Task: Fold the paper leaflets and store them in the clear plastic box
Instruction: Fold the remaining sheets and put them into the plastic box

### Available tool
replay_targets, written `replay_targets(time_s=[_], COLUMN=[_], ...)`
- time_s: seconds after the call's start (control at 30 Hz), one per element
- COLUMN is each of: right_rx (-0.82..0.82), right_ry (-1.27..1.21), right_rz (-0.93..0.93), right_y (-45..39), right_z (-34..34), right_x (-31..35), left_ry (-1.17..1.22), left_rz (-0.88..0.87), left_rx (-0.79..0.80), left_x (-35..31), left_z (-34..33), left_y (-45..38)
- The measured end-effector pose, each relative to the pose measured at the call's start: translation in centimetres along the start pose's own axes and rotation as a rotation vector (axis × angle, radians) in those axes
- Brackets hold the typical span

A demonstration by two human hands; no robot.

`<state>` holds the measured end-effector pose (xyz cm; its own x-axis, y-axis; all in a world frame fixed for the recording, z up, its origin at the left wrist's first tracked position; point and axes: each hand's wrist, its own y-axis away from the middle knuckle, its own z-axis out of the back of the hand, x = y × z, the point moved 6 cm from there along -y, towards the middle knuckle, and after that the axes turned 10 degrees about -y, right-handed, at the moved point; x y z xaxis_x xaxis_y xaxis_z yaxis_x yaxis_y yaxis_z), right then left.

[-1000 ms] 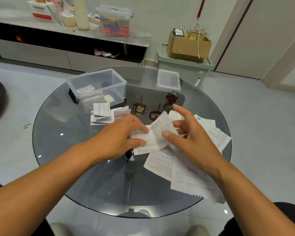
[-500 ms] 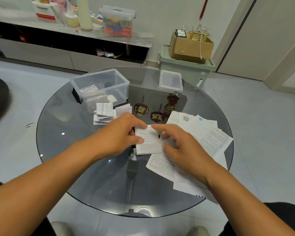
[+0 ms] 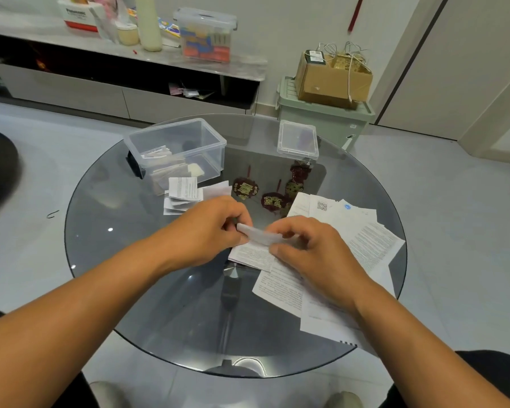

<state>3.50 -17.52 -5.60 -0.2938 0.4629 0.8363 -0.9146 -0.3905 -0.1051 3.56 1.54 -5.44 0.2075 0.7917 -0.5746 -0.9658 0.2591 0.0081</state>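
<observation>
The leaflet [image 3: 255,245] I am working on sits between my two hands, near the middle of the round glass table [image 3: 124,260], its upper part bent up and over while its lower printed half lies flat on the glass. My left hand [image 3: 209,231] pinches the leaflet's left end, fingers curled onto the raised fold, and my right hand [image 3: 312,254] grips the right end with thumb below and fingers curled over the top, so both hands are closed on the same sheet and it spans the narrow gap between them. Just beside the leaflet on its right, and partly under my right hand and wrist, lies a spread of unfolded leaflets [image 3: 368,242] that reaches the table's right edge. Beyond the leaflet, toward the far left, a small stack of folded leaflets [image 3: 183,192] rests on the glass, touching the front wall of the clear plastic box [image 3: 209,148], which stands open with some folded papers inside on its left side. The box lid [image 3: 298,139] lies well apart from the box, at the far right rim of the table beyond the leaflet. Between the lid and the leaflet, dark red and gold ornaments [image 3: 273,200] show at the glass, though I cannot tell whether they lie on it or beneath it
</observation>
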Motion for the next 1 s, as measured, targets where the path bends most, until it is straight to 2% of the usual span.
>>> replay_targets(time_s=[0.1,0.17,0.4,0.57,0.67,0.73,0.83,1.0], right_rx=[0.114,0.165,0.100,0.036,-0.056,-0.101,-0.137,-0.300], right_ry=[0.209,0.270,0.260,0.222,-0.061,-0.252,-0.304,-0.023], right_rz=[0.115,0.116,0.050,-0.022,-0.057,-0.043,0.046,0.268], right_y=[0.0,-0.1,-0.4,-0.5,-0.6,-0.6,-0.6,-0.3], right_z=[-0.9,-1.1,-1.0,-0.7,-0.3,0.0,0.4,1.1], right_x=[0.5,0.4,0.5,0.3,0.1,0.3,1.2,2.3], left_ry=[-0.094,-0.094,-0.109,-0.042,-0.013,0.075,0.313,0.900], left_rz=[-0.001,0.027,0.122,0.174,0.174,0.199,0.251,0.337], left_rx=[0.114,0.147,0.128,0.082,-0.038,-0.115,-0.076,0.115], left_x=[0.4,0.5,-0.5,-0.7,-0.8,-0.6,-0.8,-2.6], left_z=[0.3,0.7,-0.6,-0.7,-0.3,0.1,-0.5,-2.7], left_y=[0.3,0.5,0.6,0.9,1.0,1.0,1.3,1.8])
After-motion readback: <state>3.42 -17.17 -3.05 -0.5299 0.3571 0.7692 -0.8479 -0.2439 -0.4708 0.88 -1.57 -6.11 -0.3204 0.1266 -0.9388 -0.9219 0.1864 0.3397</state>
